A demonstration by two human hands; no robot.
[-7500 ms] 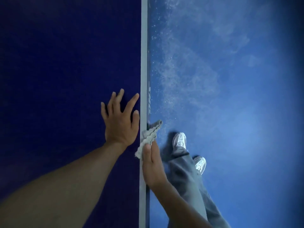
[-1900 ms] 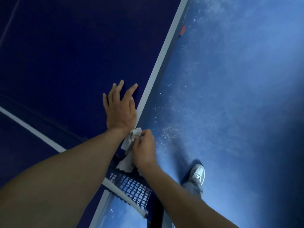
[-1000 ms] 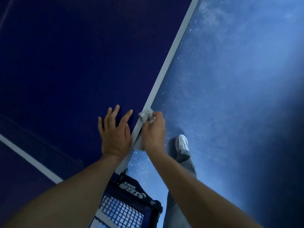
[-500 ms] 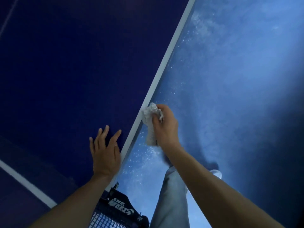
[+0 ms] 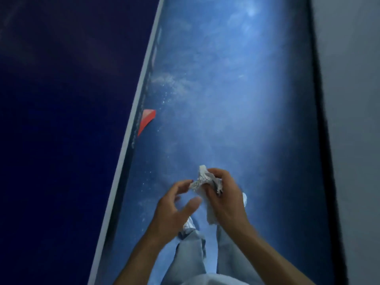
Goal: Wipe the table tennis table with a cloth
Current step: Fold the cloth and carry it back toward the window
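Note:
The table tennis table (image 5: 61, 120) fills the left side, dark blue with a white edge line (image 5: 131, 128) running diagonally. Both hands are off the table, over the floor to its right. My right hand (image 5: 226, 200) grips a crumpled white cloth (image 5: 202, 177), with part of it hanging below the palm. My left hand (image 5: 172, 210) is beside it with loosely curled fingers and the thumb apart. Its index fingertip touches the cloth's left end.
A red triangular tag (image 5: 147, 120) sticks out from the table's side. The blue speckled floor (image 5: 226, 99) lies between the table and a grey wall (image 5: 353, 120) on the right. My legs in light trousers (image 5: 191, 254) are below the hands.
My right hand has lifted the cloth off the table's edge and moved right, over the floor. My left hand has left the tabletop and come to the cloth. The net is out of view.

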